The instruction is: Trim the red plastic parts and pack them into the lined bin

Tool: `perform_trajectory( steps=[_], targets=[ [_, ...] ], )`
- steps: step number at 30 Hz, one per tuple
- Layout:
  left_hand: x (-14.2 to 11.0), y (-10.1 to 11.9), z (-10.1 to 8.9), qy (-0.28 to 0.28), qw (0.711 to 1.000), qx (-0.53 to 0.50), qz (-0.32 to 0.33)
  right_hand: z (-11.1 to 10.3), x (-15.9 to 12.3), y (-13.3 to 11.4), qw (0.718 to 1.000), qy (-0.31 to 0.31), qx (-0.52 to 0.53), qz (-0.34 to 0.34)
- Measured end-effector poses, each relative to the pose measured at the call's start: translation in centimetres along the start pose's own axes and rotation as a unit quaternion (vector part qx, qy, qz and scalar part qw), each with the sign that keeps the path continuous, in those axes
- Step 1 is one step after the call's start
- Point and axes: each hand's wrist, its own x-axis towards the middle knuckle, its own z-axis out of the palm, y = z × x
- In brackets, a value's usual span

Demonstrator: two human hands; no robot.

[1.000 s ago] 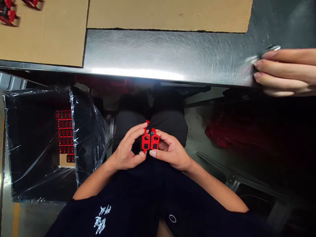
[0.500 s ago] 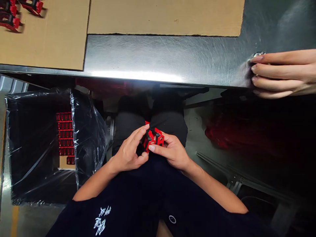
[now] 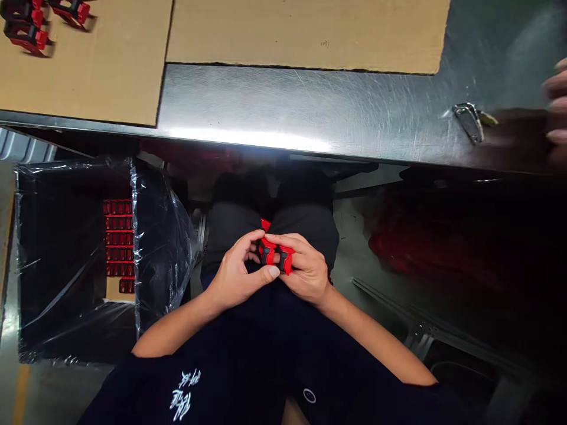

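Observation:
Over my lap, below the table edge, both hands close on red and black plastic clips [image 3: 273, 255]. My left hand [image 3: 234, 273] pinches them from the left with thumb and curled fingers. My right hand [image 3: 303, 268] wraps over them from the right, fingers lying across the top. The clips are largely hidden by the fingers, so how they sit together is unclear.
A steel table [image 3: 287, 109] with cardboard sheets [image 3: 305, 29] lies ahead; several red clips [image 3: 31, 23] rest at its far left. A plastic-lined black bin [image 3: 66, 260] with rows of red clips stands at my left. Another person's fingers [image 3: 557, 106] and a metal clasp [image 3: 468, 117] are at the table's right.
My hands have turned the clips and closed more tightly over them. The other person's hand has drawn back to the right, leaving the metal clasp on the table.

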Motion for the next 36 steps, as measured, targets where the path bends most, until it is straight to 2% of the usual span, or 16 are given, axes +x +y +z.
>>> perform_trajectory(
  steps=[3,6,11,14,17,19,21,24,25,27,30,33,36],
  targets=[
    [0.1,0.0,0.6,0.015,1.0,-0.002,0.027,-0.1,-0.1,0.2,0.999,0.001,-0.031,-0.034],
    [0.3,-0.1,0.7,0.041,0.992,0.051,0.104,-0.4,-0.1,0.1,0.999,0.0,-0.039,-0.032],
    [0.6,0.2,0.2,0.069,0.958,0.137,0.243,-1.1,0.0,-0.9,0.993,-0.048,-0.025,0.106],
    [0.7,0.0,-0.1,0.04,0.956,0.108,0.27,-1.4,0.4,-1.8,0.984,-0.087,-0.012,0.153],
    [0.8,-0.7,-0.2,0.011,0.976,0.0,0.218,-1.4,0.6,-2.4,0.979,-0.107,0.006,0.173],
    [1.1,-1.0,-0.3,0.022,0.981,-0.117,0.155,-1.3,0.5,-2.4,0.979,-0.111,0.002,0.171],
    [1.6,-1.1,-0.4,0.043,0.972,-0.218,0.081,-1.1,0.4,-2.3,0.981,-0.102,0.0,0.164],
    [2.0,-0.9,-0.4,0.044,0.967,-0.249,-0.03,-0.9,0.2,-2.2,0.983,-0.075,0.016,0.164],
    [2.0,-0.9,-0.4,0.042,0.973,-0.223,-0.045,-0.8,0.2,-2.2,0.984,-0.068,0.019,0.163],
    [1.8,-1.0,-0.2,0.039,0.988,-0.15,-0.022,-0.7,0.3,-2.3,0.989,-0.054,0.004,0.137],
    [1.4,-1.5,0.2,0.032,0.993,-0.108,0.03,-0.7,0.4,-2.4,0.996,-0.021,-0.082,0.043],
    [1.2,-1.8,0.3,-0.005,0.981,-0.195,-0.009,-0.9,0.6,-2.4,0.984,-0.001,-0.176,-0.031],
    [1.4,-1.7,0.2,-0.086,0.95,-0.293,-0.063,-1.1,0.9,-2.3,0.98,-0.012,-0.193,-0.048]
  ],
)
